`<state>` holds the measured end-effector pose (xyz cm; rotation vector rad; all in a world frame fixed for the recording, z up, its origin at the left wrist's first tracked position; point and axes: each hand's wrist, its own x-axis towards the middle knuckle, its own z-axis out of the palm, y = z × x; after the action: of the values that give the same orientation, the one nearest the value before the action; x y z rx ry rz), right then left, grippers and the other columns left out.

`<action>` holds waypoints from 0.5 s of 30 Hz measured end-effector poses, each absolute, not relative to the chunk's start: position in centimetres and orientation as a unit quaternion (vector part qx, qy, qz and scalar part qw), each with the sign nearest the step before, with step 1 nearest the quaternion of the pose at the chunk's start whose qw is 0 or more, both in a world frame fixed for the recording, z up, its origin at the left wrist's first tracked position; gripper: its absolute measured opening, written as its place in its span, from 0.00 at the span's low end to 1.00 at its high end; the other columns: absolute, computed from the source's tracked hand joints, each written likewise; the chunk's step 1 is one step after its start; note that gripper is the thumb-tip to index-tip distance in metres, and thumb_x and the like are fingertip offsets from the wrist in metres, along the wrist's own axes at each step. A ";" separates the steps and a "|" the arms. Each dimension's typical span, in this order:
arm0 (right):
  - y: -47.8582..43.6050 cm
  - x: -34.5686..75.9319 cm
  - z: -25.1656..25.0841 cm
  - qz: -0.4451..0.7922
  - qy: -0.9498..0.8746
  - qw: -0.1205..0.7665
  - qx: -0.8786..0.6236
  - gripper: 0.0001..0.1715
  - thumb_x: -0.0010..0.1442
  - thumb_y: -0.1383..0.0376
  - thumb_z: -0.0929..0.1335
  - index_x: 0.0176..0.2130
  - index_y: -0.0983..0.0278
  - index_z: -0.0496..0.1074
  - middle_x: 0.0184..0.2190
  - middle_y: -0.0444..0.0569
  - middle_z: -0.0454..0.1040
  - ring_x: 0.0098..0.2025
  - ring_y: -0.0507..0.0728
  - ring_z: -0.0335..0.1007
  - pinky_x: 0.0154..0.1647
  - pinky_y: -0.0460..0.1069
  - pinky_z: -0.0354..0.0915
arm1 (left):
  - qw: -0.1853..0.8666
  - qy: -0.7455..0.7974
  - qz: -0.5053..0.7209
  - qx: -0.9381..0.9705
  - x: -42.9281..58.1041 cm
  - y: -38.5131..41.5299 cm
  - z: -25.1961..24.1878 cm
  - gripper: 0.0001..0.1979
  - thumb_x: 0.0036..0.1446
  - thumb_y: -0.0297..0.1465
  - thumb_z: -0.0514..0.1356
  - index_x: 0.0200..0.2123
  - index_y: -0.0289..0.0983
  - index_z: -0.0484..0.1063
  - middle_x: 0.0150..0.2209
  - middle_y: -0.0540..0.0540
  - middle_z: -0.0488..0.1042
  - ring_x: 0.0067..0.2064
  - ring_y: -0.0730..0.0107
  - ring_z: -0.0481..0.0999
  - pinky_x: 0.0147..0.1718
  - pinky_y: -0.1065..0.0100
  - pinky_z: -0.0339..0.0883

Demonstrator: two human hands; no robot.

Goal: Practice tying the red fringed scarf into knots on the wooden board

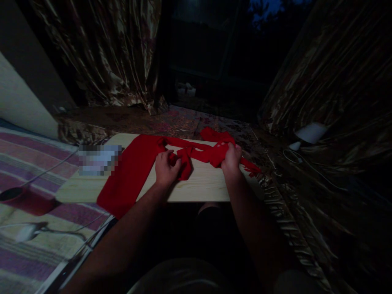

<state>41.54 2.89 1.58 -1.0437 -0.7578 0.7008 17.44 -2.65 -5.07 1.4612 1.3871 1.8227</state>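
A long red scarf [127, 171] lies across a pale wooden board [196, 183]. Its left part is spread flat and hangs over the board's near edge, while the middle is bunched and twisted. My left hand [166, 166] rests by the bunched middle, its curled fingers and thumb closed on a fold. Further right, my right hand [232, 158] is wrapped round a gathered clump of the same cloth. A fringed end sticks out to the right of that hand, past the board's edge. Dim light hides the finer folds.
On the board's left end sits a pixelated, pale flat object [99, 160]. A red cylindrical container [29, 200] and white cables lie on the striped bedding [18, 261]. A small white lamp [310, 132] with a cord stands at right. Patterned curtains [122, 53] flank a dark window.
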 end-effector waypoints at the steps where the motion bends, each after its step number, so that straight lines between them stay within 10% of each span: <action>1: 2.5 40.5 2.3 0.337 -0.388 0.726 -0.456 0.08 0.60 0.59 0.66 0.40 0.59 0.65 0.31 0.42 0.75 0.31 0.53 0.76 0.35 0.50 0.75 | 0.249 0.485 0.655 0.523 17.4 -2.8 -5.1 0.17 0.50 0.40 0.70 0.41 0.38 0.79 0.40 0.41 0.77 0.45 0.55 0.75 0.48 0.58 0.69; 5: -0.3 35.0 2.6 0.442 -0.593 0.542 -0.399 0.16 0.52 0.62 0.75 0.42 0.61 0.72 0.38 0.46 0.80 0.39 0.56 0.80 0.45 0.52 0.75 | 0.464 0.366 0.655 0.471 17.2 -2.8 -5.5 0.24 0.55 0.52 0.64 0.34 0.35 0.79 0.30 0.42 0.77 0.31 0.64 0.75 0.33 0.64 0.70; 9: -1.6 31.6 0.2 0.457 -0.697 0.423 -0.355 0.12 0.59 0.63 0.72 0.44 0.62 0.79 0.45 0.50 0.82 0.47 0.57 0.79 0.54 0.55 0.73 | 0.489 0.367 0.661 0.435 17.1 -2.4 -5.5 0.20 0.45 0.43 0.72 0.36 0.36 0.79 0.32 0.44 0.79 0.31 0.66 0.76 0.32 0.66 0.70; 15: 0.7 34.1 -2.4 0.156 -0.677 0.444 -0.566 0.21 0.63 0.75 0.62 0.48 0.63 0.79 0.49 0.51 0.81 0.52 0.56 0.76 0.58 0.53 0.69 | 0.513 0.354 0.718 0.310 17.0 -1.5 -4.9 0.10 0.39 0.29 0.66 0.30 0.36 0.74 0.27 0.49 0.76 0.27 0.69 0.74 0.30 0.68 0.69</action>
<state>34.12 0.72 -2.41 -1.4024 -1.6800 0.3878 16.97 -1.52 -4.94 0.7454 0.8513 1.7253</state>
